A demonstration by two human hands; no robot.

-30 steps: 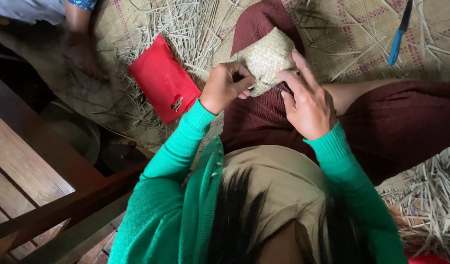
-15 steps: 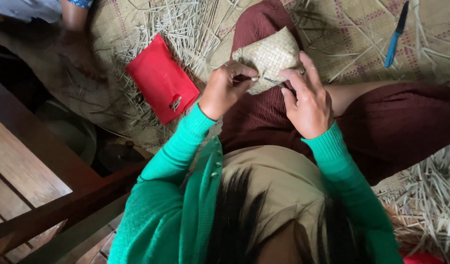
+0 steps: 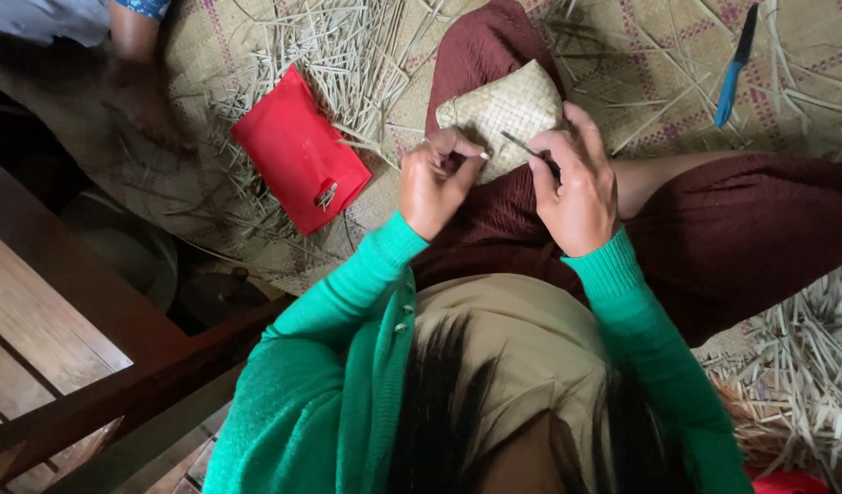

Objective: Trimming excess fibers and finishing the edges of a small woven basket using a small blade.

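A small woven straw pouch (image 3: 508,108) rests on my dark red skirted knee (image 3: 494,55). My left hand (image 3: 437,178), in a green sleeve, has its fingers curled at the pouch's lower left edge. Pinched in my right hand (image 3: 578,183) is a thin dark needle-like tool (image 3: 522,144), its tip lying against the pouch's lower edge. Both hands touch the pouch.
A red cloth pouch (image 3: 297,151) with a metal clip lies on the woven mat (image 3: 805,55) among loose straw strips (image 3: 348,46). A blue-handled knife (image 3: 734,66) lies at upper right. Another person's arm (image 3: 133,37) is at upper left. Wooden rails (image 3: 91,402) run lower left.
The pouch was held up between both hands and covered by the fingers; now it lies lower on the knee, and the right hand has drawn back, showing the thin tool.
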